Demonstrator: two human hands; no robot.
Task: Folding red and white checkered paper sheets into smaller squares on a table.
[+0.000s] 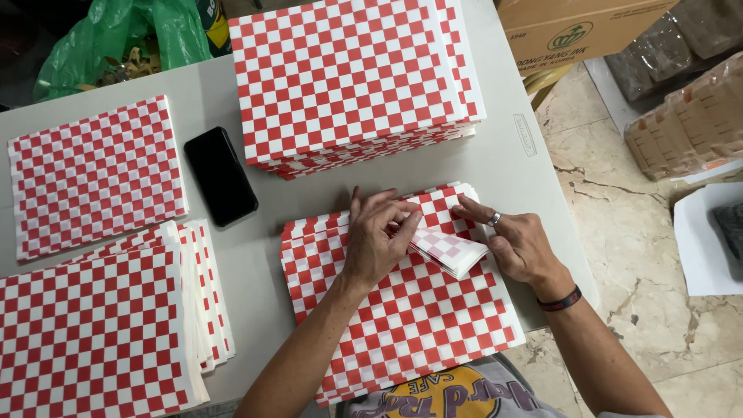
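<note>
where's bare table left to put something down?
Bare grey table: the strip right of the tall checkered stack and a patch between the black phone and the sheets under both hands, left hand, right hand. Left side is crowded with stacks.
</note>
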